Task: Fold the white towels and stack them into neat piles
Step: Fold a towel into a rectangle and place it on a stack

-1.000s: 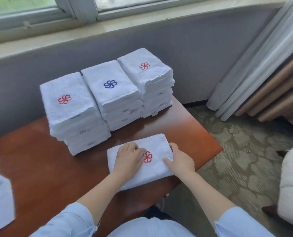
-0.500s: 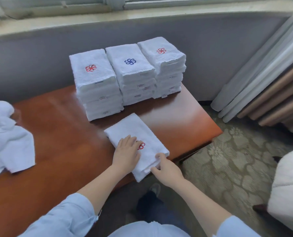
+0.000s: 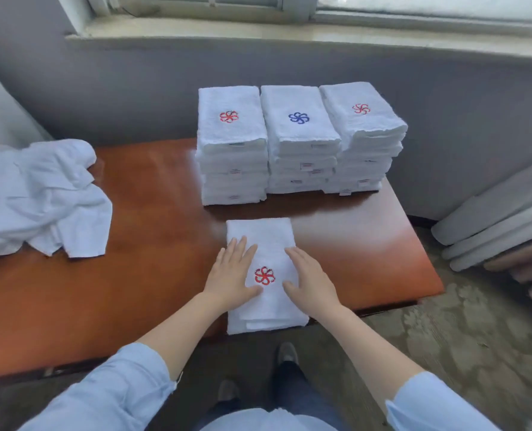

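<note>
while both hands lie flat with fingers straight, left hand [image 3: 231,276] and right hand [image 3: 308,280] press the folded towel [image 3: 263,244] at the table's [image 3: 152,219] near edge; three stacks [image 3: 298,144] stand beyond it, loose towels [image 3: 37,194] far left.

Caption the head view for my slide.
Left hand and right hand press a folded towel flat before three neat stacks.

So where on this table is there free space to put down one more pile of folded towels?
The bare brown wooden table lies open between the crumpled heap of white towels and the three stacks of folded white towels, and also right of the single folded white towel with a red emblem. It is crowded at the back: the stacks stand tight together, with little gap before that towel.
</note>
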`<state>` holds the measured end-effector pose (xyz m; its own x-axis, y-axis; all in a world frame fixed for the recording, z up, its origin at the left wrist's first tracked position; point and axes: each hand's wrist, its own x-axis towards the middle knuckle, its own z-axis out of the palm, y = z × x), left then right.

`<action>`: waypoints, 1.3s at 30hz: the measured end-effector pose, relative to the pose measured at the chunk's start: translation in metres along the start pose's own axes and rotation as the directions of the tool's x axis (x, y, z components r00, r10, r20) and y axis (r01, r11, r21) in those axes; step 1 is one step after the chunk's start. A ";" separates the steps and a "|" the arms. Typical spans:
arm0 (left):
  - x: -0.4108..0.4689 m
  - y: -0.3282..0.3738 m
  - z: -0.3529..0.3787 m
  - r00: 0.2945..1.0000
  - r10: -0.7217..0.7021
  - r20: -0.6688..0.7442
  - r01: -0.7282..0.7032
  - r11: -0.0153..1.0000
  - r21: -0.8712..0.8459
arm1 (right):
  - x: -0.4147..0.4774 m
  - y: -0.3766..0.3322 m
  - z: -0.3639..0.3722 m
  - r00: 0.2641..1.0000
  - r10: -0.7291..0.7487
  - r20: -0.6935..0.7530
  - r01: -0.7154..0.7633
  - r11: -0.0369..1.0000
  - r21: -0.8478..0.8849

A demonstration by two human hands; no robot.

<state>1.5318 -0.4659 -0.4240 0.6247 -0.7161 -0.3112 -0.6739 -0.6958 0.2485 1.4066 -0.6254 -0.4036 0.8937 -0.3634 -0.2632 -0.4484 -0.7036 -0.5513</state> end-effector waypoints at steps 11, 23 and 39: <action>0.044 -0.010 -0.020 0.862 -0.165 0.479 0.053 0.970 0.239 | 0.090 0.036 -0.009 0.811 -0.119 0.572 0.317 0.912 -0.260; 0.030 -0.012 -0.013 0.903 -0.199 0.382 0.171 0.980 0.107 | 0.082 0.045 -0.004 0.869 -0.147 0.472 0.230 0.965 -0.124; -0.066 0.019 0.026 0.891 -0.211 0.402 0.411 0.749 -0.520 | -0.009 0.042 0.011 0.878 0.084 0.471 -0.253 0.917 0.307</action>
<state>1.4679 -0.4305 -0.4222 0.5406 -0.4696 -0.6981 -0.0426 -0.8439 0.5347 1.3799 -0.6445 -0.4333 0.7540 -0.0908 -0.6506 -0.6329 -0.3657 -0.6824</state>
